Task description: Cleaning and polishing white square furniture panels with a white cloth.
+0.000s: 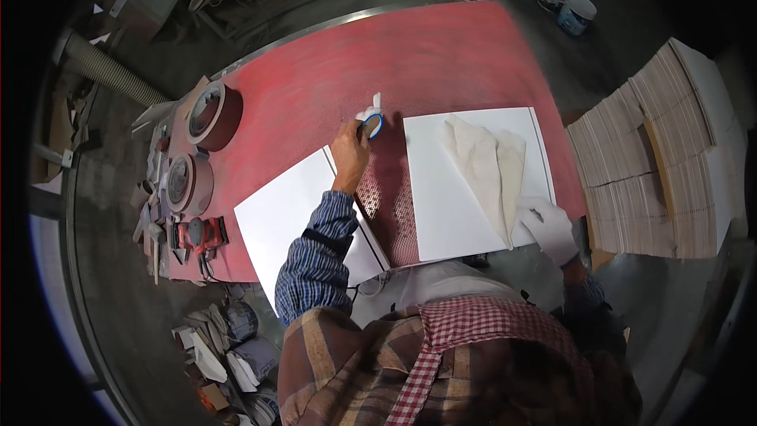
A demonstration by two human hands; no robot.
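In the fingers of the bare left hand [351, 159] is a loose white glove [373, 113], grasped at its blue-edged cuff; held there, it shows its round opening, and its finger end points away from them over the red desk [441, 47]. The right hand [550, 234] is gloved in white, its fingers loosely bent beside the lower end of a cream cloth [477, 158]; whether they pinch it I cannot tell. The cloth lies beyond and left of those fingers, on the right white panel [430, 213], which perhaps keeps it off the reddened surface. Nearer the body than the left fingers, and left of them, the left white panel [276, 197] lies askew beneath the forearm. Well left of them sit two brown rolls [229, 117] and a red power sander [203, 233], set apart, presumably so they do not mark the panels' white faces.
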